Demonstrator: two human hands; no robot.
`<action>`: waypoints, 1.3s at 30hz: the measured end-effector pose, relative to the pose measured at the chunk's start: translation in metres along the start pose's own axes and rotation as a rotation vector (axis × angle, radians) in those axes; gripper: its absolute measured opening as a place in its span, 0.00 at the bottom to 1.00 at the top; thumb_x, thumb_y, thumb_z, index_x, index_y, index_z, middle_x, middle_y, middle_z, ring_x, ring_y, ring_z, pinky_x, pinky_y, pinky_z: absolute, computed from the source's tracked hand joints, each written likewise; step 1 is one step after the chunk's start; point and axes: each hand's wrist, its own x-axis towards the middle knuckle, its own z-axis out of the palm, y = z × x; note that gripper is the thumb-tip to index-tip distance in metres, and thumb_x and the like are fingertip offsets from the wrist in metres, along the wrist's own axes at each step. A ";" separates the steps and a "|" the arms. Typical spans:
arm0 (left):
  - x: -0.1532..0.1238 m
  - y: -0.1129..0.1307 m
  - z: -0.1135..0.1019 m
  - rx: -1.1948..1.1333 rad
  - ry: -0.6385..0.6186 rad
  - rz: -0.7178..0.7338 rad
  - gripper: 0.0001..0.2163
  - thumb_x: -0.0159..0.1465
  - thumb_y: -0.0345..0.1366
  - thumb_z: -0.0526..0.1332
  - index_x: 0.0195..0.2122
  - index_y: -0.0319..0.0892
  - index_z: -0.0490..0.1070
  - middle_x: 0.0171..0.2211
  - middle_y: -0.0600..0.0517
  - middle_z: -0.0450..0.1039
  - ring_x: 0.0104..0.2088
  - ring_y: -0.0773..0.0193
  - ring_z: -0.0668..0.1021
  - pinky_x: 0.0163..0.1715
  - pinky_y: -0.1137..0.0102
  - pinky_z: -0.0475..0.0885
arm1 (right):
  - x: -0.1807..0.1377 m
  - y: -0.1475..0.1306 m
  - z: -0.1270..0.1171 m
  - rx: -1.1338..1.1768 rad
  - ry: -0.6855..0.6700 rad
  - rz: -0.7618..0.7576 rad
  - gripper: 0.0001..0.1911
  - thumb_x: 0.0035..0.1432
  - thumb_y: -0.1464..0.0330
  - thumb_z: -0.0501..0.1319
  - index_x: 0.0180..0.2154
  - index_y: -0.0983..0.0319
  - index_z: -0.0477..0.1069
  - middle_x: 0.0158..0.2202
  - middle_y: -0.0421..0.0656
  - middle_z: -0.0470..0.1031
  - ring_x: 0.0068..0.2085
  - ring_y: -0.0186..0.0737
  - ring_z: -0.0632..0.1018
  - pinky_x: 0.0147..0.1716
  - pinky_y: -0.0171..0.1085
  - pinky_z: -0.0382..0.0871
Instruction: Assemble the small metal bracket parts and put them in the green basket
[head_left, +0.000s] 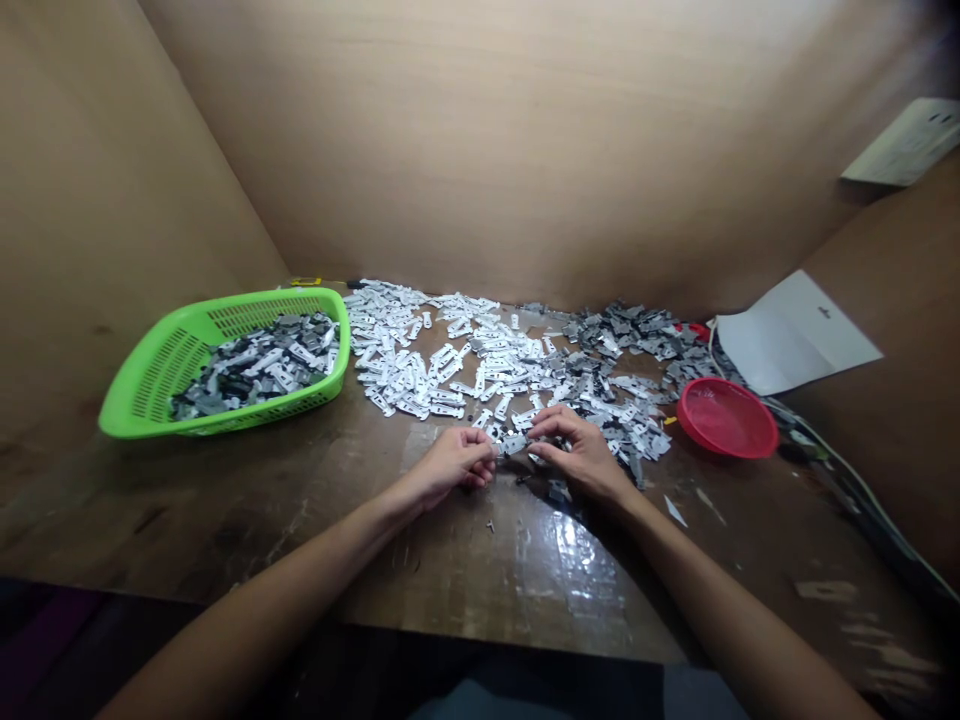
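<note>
Pinching grey part (514, 443) | left hand (454, 466), right hand (579, 456) | fingers clamped on its ends

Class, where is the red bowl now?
In the head view, the red bowl sits on the right, beside the grey parts pile, just right of the right hand.

**One head-worn view, angled forward and down**

The camera sits on the person's head and looks forward and down onto the dark, glossy wooden worktop (525, 580). It is close enough that both forearms enter from the bottom edge. The bare left grip (454, 465) and bare right grip (577, 455) meet just below mid-frame (the wide lens bends the edges). A green slotted plastic basket (150, 385) lies left and a round red plastic bowl (727, 418) right. Brown board walls (525, 150) fill the upper half.
</note>
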 end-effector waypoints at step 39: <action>-0.003 0.001 0.000 0.127 -0.064 0.015 0.12 0.52 0.42 0.63 0.30 0.38 0.65 0.21 0.53 0.70 0.19 0.72 0.72 0.19 0.78 0.65 | -0.001 0.000 -0.001 -0.025 -0.080 0.161 0.12 0.55 0.62 0.58 0.37 0.61 0.73 0.37 0.43 0.75 0.38 0.39 0.74 0.39 0.38 0.66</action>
